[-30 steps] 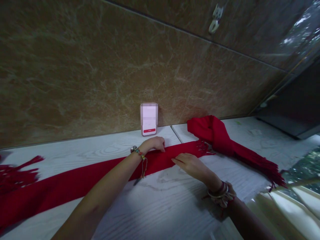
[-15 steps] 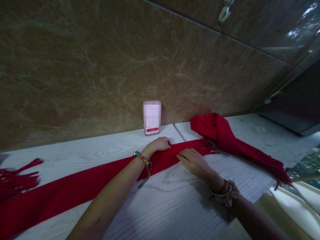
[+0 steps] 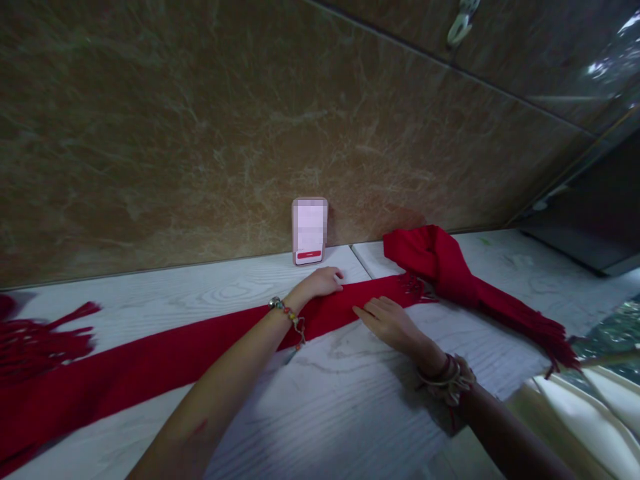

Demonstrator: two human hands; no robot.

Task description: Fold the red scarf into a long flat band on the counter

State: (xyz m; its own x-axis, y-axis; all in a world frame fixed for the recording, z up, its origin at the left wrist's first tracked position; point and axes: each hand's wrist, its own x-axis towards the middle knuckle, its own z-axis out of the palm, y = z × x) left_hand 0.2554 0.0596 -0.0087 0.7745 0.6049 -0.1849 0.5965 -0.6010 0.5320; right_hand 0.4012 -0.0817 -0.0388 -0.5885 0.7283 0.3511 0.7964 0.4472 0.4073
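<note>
A long red scarf (image 3: 165, 357) with fringed ends lies flattened across the white wood-grain surface. At its far edge rests my left hand (image 3: 323, 283), fingers slightly curled and a gap showing between finger and thumb. My right hand (image 3: 389, 323) lies over the near edge, fingers stretched forward with the tips on the cloth. Neither hand visibly grips the fabric. To the right, a second piece of red fringed cloth (image 3: 443, 260) is folded over in a loose heap, touching the flat scarf's right end. Bracelets circle both wrists.
A phone (image 3: 310, 230) leans upright against the brown marbled wall (image 3: 200, 133), just beyond my left hand. More red fringe (image 3: 45, 340) lies at far left. A dark box-like object (image 3: 590, 200) stands at right. A pale hook or cord (image 3: 459, 30) hangs above.
The view has shifted slightly. Both hands stay at nearly the same places on the scarf; the left hand's finger and thumb look a little farther apart.
</note>
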